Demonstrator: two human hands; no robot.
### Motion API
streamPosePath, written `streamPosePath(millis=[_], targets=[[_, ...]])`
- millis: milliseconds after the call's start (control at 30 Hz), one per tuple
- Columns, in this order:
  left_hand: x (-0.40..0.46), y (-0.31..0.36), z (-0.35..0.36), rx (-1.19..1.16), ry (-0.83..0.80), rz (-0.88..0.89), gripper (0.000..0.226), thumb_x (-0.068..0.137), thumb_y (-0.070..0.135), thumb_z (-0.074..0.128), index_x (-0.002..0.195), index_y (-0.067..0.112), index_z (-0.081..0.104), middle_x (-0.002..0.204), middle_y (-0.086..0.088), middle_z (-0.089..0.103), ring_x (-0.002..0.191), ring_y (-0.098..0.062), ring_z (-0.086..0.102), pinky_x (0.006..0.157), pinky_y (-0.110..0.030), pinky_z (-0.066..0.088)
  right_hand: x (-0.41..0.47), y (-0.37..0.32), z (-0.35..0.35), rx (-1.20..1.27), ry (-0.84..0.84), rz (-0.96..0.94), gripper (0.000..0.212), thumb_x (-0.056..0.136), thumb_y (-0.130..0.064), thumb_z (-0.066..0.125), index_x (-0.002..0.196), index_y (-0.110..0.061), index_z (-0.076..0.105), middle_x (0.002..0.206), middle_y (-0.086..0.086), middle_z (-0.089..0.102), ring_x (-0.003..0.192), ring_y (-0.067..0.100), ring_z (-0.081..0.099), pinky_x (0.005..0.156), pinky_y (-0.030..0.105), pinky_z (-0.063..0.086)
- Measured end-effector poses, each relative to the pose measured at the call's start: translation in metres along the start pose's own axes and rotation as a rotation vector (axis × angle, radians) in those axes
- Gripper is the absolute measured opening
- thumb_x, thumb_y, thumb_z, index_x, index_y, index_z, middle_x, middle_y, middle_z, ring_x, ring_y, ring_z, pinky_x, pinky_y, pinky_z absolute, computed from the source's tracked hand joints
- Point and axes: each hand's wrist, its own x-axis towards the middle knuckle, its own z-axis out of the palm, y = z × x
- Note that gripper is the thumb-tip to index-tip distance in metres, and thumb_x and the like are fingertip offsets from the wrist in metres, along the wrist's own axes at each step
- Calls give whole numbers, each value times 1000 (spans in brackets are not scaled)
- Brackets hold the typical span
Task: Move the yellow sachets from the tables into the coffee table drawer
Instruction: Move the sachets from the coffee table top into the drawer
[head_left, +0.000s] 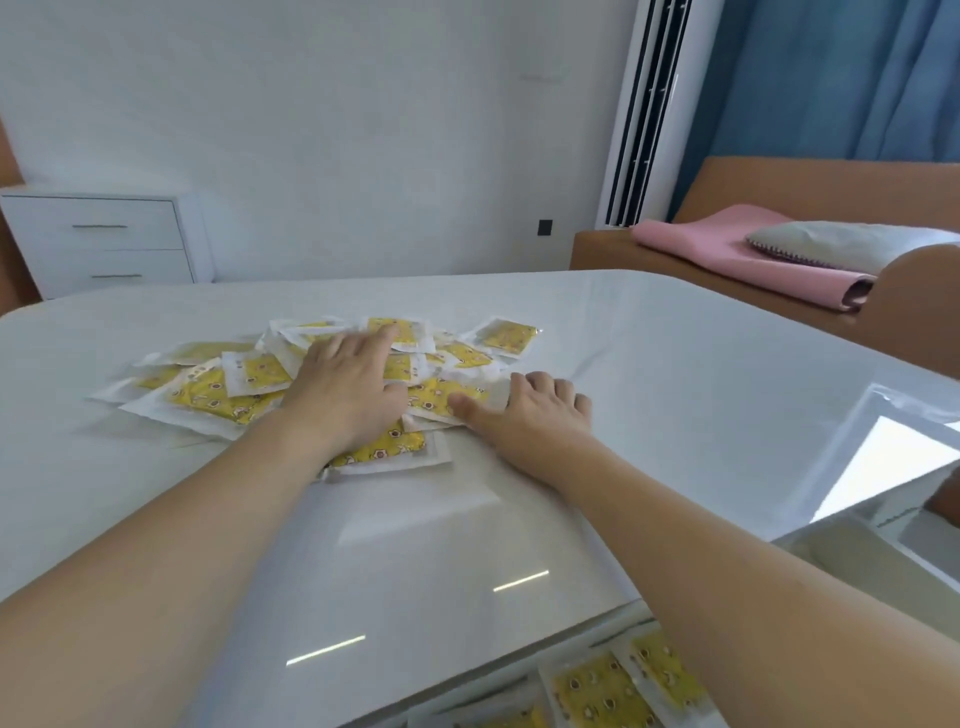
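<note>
Both flat hands (348, 384) on sachets (208, 395)

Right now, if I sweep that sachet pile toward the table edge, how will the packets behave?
The sachet pile will probably slide easily: the table looks glossy. The packets look flat and thin, so likely light and floppy. They overlap loosely, so some may fan out past the left hand and right hand.

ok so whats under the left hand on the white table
The left hand lies flat on the pile of yellow sachets on the white table. Sachets stick out all around it; how many lie beneath the palm is hidden.
</note>
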Motion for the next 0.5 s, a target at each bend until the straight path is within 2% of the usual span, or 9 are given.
streamPosePath(millis=[67, 133, 233, 333, 400, 433, 500], targets=[[3, -2, 7, 0, -24, -23, 61, 95, 29, 32, 154, 18, 19, 153, -8, 37, 140, -29, 28, 116, -40, 21, 5, 2, -2, 3, -16, 0, 94, 76, -86, 34, 141, -19, 43, 145, 1, 38, 138, 26, 26, 109, 42, 20], [5, -6, 12, 50, -39, -24, 56, 96, 35, 26, 150, 20, 32, 152, -3, 38, 137, -26, 29, 114, -37, 22, 8, 4, -4, 46, -12, 1, 89, 75, -83, 44, 141, -23, 42, 146, -1, 38, 139, 25, 26, 110, 41, 20], [9, -11, 15, 155, -11, 46, 62, 88, 42, 15, 138, 22, 45, 145, -1, 42, 133, -22, 33, 114, -38, 23, 9, 6, -7, 81, -14, 22, 79, 77, -77, 52, 135, -24, 46, 142, -3, 42, 137, 24, 30, 109, 40, 22], [10, -5, 14, 179, 37, 95, 45, 93, 38, 29, 128, 18, 50, 143, -5, 43, 134, -25, 33, 116, -40, 20, 9, 7, -9, 132, 3, 35, 55, 84, -65, 56, 120, -24, 53, 132, -4, 50, 129, 23, 38, 105, 38, 26], [5, 1, 10, 124, 86, 136, 30, 95, 30, 37, 118, 17, 52, 125, -5, 59, 119, -26, 48, 113, -40, 25, 8, 9, -9, 163, 32, 19, 30, 88, -54, 57, 97, -25, 55, 114, -4, 56, 117, 24, 46, 99, 37, 30], [2, 3, 9, 82, 114, 149, 24, 94, 25, 39, 112, 16, 53, 113, -5, 64, 107, -27, 53, 109, -39, 30, 8, 10, -9, 204, 50, 22, 25, 89, -48, 58, 85, -25, 51, 102, -4, 56, 108, 24, 49, 94, 36, 32], [-4, 6, 7, 3, 166, 156, 14, 95, 17, 43, 104, 15, 53, 90, -3, 63, 90, -28, 53, 92, -38, 38, 6, 11, -8, 309, 82, 51, 26, 89, -37, 60, 75, -22, 45, 83, -6, 54, 93, 24, 50, 84, 34, 35]])
